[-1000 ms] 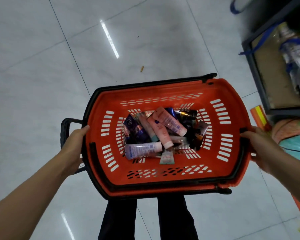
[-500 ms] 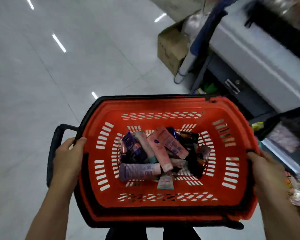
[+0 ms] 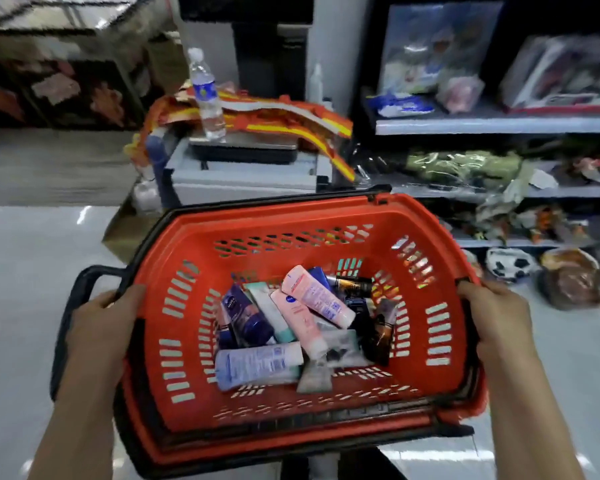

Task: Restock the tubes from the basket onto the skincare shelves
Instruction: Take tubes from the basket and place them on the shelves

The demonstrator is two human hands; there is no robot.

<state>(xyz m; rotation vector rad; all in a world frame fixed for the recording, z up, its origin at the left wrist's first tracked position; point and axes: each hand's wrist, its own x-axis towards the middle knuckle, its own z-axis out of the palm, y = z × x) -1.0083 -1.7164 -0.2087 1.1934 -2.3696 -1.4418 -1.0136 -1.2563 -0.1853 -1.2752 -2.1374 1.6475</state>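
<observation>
Shelves w/ blurred packaged goods fill the view from 1 to 3 o'clock. The red basket sits mid-view above the floor, w/ the L hand curled round its rim at 9 o'clock & the R hand curled round the rim at 3 o'clock. Tubes (pink, blue, purple, black) lie jumbled in the basket's bottom, approx centre; a water bottle stands upright at 11 o'clock beyond the basket.

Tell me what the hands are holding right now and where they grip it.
Both hands hold the orange slotted plastic basket: the left hand grips its left rim, the right hand its right rim.
</observation>
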